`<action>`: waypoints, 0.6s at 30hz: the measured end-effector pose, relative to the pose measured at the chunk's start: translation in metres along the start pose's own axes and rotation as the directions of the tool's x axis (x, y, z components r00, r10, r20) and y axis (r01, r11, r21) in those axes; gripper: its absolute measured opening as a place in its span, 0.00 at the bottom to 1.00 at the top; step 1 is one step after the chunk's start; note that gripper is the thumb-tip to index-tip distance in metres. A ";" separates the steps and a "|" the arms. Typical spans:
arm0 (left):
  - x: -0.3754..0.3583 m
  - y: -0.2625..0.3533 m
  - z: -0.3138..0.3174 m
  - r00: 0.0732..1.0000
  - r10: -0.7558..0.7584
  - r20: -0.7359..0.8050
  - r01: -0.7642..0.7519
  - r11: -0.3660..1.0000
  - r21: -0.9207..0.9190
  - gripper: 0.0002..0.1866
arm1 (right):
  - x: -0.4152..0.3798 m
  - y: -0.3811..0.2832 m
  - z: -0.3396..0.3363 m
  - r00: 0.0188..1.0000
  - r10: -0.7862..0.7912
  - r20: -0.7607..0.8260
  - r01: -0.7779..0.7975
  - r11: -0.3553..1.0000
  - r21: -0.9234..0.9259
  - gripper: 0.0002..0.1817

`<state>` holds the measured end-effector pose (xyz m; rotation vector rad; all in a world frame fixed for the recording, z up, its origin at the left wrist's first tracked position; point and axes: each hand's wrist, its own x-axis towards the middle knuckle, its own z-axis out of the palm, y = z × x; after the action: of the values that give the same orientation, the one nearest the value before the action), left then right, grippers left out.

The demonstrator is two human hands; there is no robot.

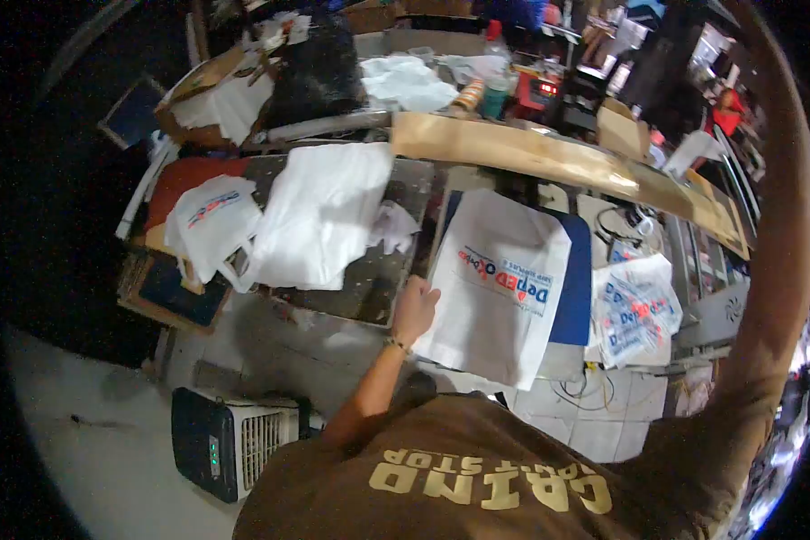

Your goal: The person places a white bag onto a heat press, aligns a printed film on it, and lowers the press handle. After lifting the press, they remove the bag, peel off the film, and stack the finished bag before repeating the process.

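A white fabric bag with blue and red print (504,279) lies over the blue board (573,288) in front of me, its lower part hanging past the near edge. My left hand (416,309) is closed at the bag's left edge, fingers curled onto the fabric. My right arm (787,198) reaches up along the right side, and its hand is outside the view. Left of my left hand, a pile of blank white bags (319,216) rests on a dark stained board (360,301).
A printed white bag (209,220) lies at the far left. More printed pieces (634,306) lie on the right. A long brown cardboard strip (549,157) crosses behind the work area. A black-and-white appliance with a grille (234,441) stands on the floor. Loose cables (594,391) hang at the right.
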<state>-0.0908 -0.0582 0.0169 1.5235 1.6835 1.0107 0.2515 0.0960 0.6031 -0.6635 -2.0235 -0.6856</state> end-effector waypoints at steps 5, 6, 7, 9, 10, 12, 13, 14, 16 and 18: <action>0.103 -0.050 -0.137 0.932 0.361 -0.014 -0.361 0.930 -0.066 0.07 | -0.045 -0.055 -0.025 0.890 0.441 0.114 -0.419 0.892 -0.171 0.51; 0.134 -0.094 -0.163 0.815 0.558 -0.160 -0.557 0.829 0.052 0.08 | -0.086 -0.005 -0.046 0.890 0.449 0.076 -0.442 0.892 -0.097 0.36; 0.161 -0.083 -0.224 0.932 0.353 -0.084 -0.354 0.935 -0.005 0.05 | -0.125 0.019 -0.072 0.884 0.467 0.037 -0.465 0.884 -0.042 0.26; 0.169 -0.082 -0.310 0.882 0.414 -0.225 -0.387 0.909 0.155 0.14 | -0.148 -0.058 -0.069 0.874 0.454 -0.173 -0.464 0.886 -0.019 0.22; 0.199 -0.132 -0.367 0.834 0.509 -0.214 -0.459 0.854 0.242 0.17 | -0.174 -0.072 -0.079 0.877 0.428 -0.217 -0.444 0.896 -0.029 0.21; 0.228 -0.186 -0.463 0.768 0.619 -0.164 -0.490 0.733 0.471 0.19 | -0.221 -0.105 -0.091 0.860 0.393 -0.327 -0.443 0.892 -0.093 0.15; 0.245 -0.213 -0.497 0.897 0.223 -0.383 -0.264 0.963 -0.056 0.20 | -0.244 -0.120 -0.093 0.837 0.378 -0.396 -0.462 0.876 -0.141 0.12; 0.276 -0.260 -0.550 0.865 0.236 -0.443 -0.323 0.937 -0.131 0.19 | -0.283 -0.119 -0.094 0.698 0.562 -0.445 -0.578 0.808 0.113 0.14; 0.277 -0.260 -0.592 0.872 -0.052 -0.487 -0.088 0.961 -0.261 0.20 | -0.355 -0.126 -0.094 0.452 0.806 -0.382 -0.862 0.505 0.046 0.20; 0.285 -0.265 -0.617 0.846 -0.104 -0.522 -0.007 0.978 -0.208 0.20 | -0.456 -0.113 -0.096 0.195 0.948 -0.250 -0.980 0.177 -0.095 0.14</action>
<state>-0.7869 0.1425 0.1024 1.1164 1.8940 1.6352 0.4461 -0.1377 0.2323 -1.7892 -0.9351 -0.1153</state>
